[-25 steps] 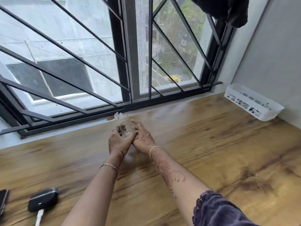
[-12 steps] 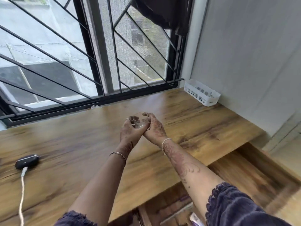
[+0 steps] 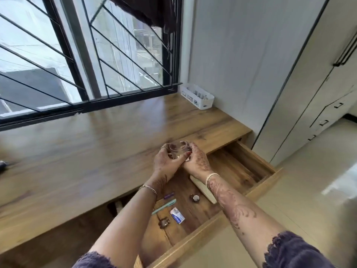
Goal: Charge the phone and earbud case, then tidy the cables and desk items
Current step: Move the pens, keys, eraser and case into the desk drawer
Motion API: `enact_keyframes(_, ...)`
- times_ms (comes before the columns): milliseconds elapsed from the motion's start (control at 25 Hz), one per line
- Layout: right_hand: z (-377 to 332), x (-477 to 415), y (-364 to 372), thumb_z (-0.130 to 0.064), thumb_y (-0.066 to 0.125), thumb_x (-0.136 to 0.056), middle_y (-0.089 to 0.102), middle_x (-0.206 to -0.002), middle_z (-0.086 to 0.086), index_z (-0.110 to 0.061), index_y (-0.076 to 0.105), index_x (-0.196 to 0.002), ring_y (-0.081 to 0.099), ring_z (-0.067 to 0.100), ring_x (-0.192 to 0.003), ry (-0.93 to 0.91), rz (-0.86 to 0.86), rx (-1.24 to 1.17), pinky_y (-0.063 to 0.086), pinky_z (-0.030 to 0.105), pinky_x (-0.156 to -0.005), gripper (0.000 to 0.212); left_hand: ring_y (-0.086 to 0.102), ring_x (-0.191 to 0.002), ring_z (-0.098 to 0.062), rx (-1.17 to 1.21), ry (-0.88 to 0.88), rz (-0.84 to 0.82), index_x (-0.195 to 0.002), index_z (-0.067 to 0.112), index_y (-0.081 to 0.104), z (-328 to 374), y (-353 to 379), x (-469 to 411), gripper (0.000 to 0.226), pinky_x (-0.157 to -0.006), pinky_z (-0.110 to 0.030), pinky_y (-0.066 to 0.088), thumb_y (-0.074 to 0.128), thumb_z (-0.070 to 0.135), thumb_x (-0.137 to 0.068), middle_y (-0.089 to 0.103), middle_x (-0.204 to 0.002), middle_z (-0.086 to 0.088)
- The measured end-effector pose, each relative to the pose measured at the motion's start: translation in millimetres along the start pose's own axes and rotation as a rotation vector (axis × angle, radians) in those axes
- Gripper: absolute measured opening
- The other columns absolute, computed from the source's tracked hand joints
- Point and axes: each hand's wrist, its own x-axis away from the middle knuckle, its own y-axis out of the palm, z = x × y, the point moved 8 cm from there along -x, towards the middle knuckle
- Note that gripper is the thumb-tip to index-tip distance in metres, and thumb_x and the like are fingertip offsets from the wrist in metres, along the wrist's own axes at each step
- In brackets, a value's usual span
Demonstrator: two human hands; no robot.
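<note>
Glass (image 3: 178,149), small and clear, sits cupped between both hands above the front edge of the wooden surface (image 3: 100,144), right where the open drawer (image 3: 241,171) begins. Inside the drawer lie a pale flat block (image 3: 201,188) partly under the right forearm, a small round cap (image 3: 194,198), a teal pen (image 3: 164,206) with a purple one (image 3: 169,195) beside it, a blue-and-white packet (image 3: 177,215) and a small dark metal piece (image 3: 163,223). A white basket (image 3: 197,98) stands in the far corner of the surface against the wall, well apart from the hands. A barred window (image 3: 87,60) runs along the back, with dark cloth (image 3: 146,10) hanging at its upper right. At the far left edge a dark blurred object (image 3: 2,165) rests on the surface; what it is cannot be told. The left hand (image 3: 166,163) wraps the glass from the left, its fingers (image 3: 164,149) curled closely round the wall. The right hand (image 3: 199,161) closes on it from the right, fingertips against the rim.
</note>
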Motion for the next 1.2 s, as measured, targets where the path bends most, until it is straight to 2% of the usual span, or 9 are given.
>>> enact_keyframes(120, 31.1, 23.8, -25.2, -0.024, 0.074, -0.069, 0.067, -0.112, -0.007, -0.027, 0.060, -0.116, 0.062, 0.009, -0.104, 0.030, 0.025, 0.043, 0.042, 0.013, -0.091, 0.049, 0.065, -0.085, -0.006, -0.018, -0.014, -0.072, -0.100, 0.027, 0.060, 2.8, 33.5, 26.9, 0.050, -0.081, -0.026, 0.053, 0.079, 0.052, -0.061, 0.068, -0.094, 0.010)
enact_keyframes(280, 69.3, 39.2, -47.6, -0.035, 0.074, -0.062, 0.069, -0.100, -0.014, -0.033, 0.060, -0.107, 0.065, 0.006, -0.098, 0.128, 0.050, 0.054, 0.050, 0.023, -0.091, 0.047, 0.061, -0.087, -0.005, -0.042, -0.033, -0.182, -0.105, 0.024, 0.061, 1.7, 73.4, 42.9, 0.047, -0.079, -0.019, 0.046, 0.079, 0.047, -0.067, 0.064, -0.095, 0.012)
enact_keyframes(400, 95.4, 42.6, -62.8, -0.029, 0.075, -0.065, 0.066, -0.094, -0.016, -0.027, 0.060, -0.108, 0.065, 0.004, -0.093, 0.209, 0.035, 0.063, 0.051, 0.021, -0.086, 0.046, 0.062, -0.095, -0.007, -0.057, -0.069, -0.284, -0.116, 0.022, 0.060, -3.9, 105.1, 42.8, 0.056, -0.082, -0.017, 0.044, 0.078, 0.046, -0.069, 0.065, -0.102, 0.010)
enact_keyframes(520, 122.0, 36.2, -74.0, -0.025, 0.073, -0.071, 0.065, -0.101, -0.013, -0.026, 0.056, -0.115, 0.063, 0.007, -0.097, 0.273, 0.001, 0.126, 0.045, 0.017, -0.085, 0.048, 0.062, -0.096, -0.004, -0.029, -0.088, -0.376, -0.121, 0.020, 0.058, -10.1, 136.2, 34.9, 0.058, -0.082, -0.014, 0.045, 0.078, 0.041, -0.070, 0.066, -0.108, 0.008)
enact_keyframes(600, 142.2, 29.9, -76.2, -0.023, 0.074, -0.073, 0.063, -0.105, -0.011, -0.025, 0.053, -0.119, 0.061, 0.010, -0.103, 0.326, -0.034, 0.130, 0.043, 0.017, -0.087, 0.050, 0.062, -0.100, -0.004, -0.027, -0.106, -0.417, -0.121, 0.023, 0.059, -15.8, 153.9, 27.1, 0.059, -0.090, -0.020, 0.050, 0.078, 0.041, -0.069, 0.067, -0.111, 0.007)
enact_keyframes(760, 179.3, 10.9, -76.6, -0.016, 0.071, -0.078, 0.061, -0.123, 0.000, -0.022, 0.048, -0.127, 0.057, 0.018, -0.117, 0.413, -0.095, 0.182, 0.043, 0.025, -0.099, 0.055, 0.062, -0.105, -0.006, -0.057, -0.158, -0.508, -0.125, 0.022, 0.056, -26.8, 188.5, 9.2, 0.061, -0.099, -0.029, 0.049, 0.075, 0.038, -0.069, 0.066, -0.115, 0.005)
enact_keyframes(920, 207.3, -6.3, -73.9, -0.023, 0.075, -0.076, 0.057, -0.130, 0.005, -0.021, 0.043, -0.132, 0.054, 0.023, -0.121, 0.482, -0.161, 0.216, 0.042, 0.031, -0.104, 0.065, 0.057, -0.111, -0.009, -0.084, -0.216, -0.605, -0.131, 0.019, 0.050, -37.5, 216.8, -1.9, 0.059, -0.099, -0.025, 0.045, 0.066, 0.027, -0.075, 0.062, -0.121, 0.005)
enact_keyframes(1080, 226.5, -10.8, -67.2, -0.026, 0.074, -0.077, 0.054, -0.134, 0.009, -0.018, 0.036, -0.139, 0.052, 0.026, -0.124, 0.540, -0.207, 0.225, 0.041, 0.033, -0.105, 0.073, 0.056, -0.115, -0.012, -0.126, -0.264, -0.652, -0.132, 0.020, 0.049, -51.0, 232.4, -6.3, 0.070, -0.100, -0.029, 0.045, 0.058, 0.037, -0.065, 0.061, -0.124, 0.003)
enact_keyframes(1200, 240.8, -9.8, -64.4, -0.031, 0.071, -0.079, 0.049, -0.140, 0.008, -0.020, 0.027, -0.146, 0.047, 0.027, -0.128, 0.599, -0.250, 0.249, 0.038, 0.034, -0.108, 0.081, 0.053, -0.117, -0.014, -0.147, -0.275, -0.663, -0.133, 0.020, 0.047, -51.9, 236.5, -5.8, 0.056, -0.100, -0.026, 0.042, 0.059, 0.029, -0.079, 0.057, -0.125, 0.004)
